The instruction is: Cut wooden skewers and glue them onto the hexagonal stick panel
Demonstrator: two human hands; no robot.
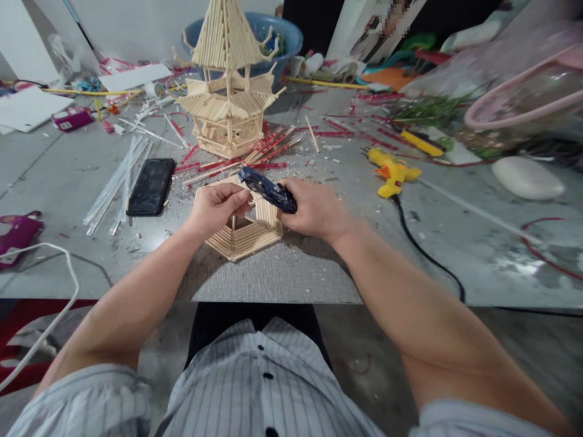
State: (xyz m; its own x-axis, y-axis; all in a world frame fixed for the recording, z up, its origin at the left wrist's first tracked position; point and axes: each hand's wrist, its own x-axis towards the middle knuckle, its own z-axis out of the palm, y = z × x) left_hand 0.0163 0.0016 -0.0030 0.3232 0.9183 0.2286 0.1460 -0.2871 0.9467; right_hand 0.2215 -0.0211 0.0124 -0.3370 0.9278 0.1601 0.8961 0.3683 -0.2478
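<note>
My right hand (314, 209) is wrapped around a dark blue hand tool (268, 189), whose far end points left toward my other hand; its exact kind is unclear. Beside that end, my left hand (216, 209) is closed in a pinch, and anything between the fingertips is too small to make out. Below both hands lies a small many-sided frame of thin wooden sticks (243, 246), partly covered by them. Behind it stands a tiered stick pagoda (230, 91) with a pointed roof and upturned corners. Loose sticks and red strips (259, 155) lie at its foot.
A black phone (151, 187) and clear glue sticks (116, 182) lie on the left. To the right is a yellow glue gun (390, 172) with a black cord. A blue basin (291, 42) stands behind the pagoda. The grey table's (319, 285) front edge is close to my body.
</note>
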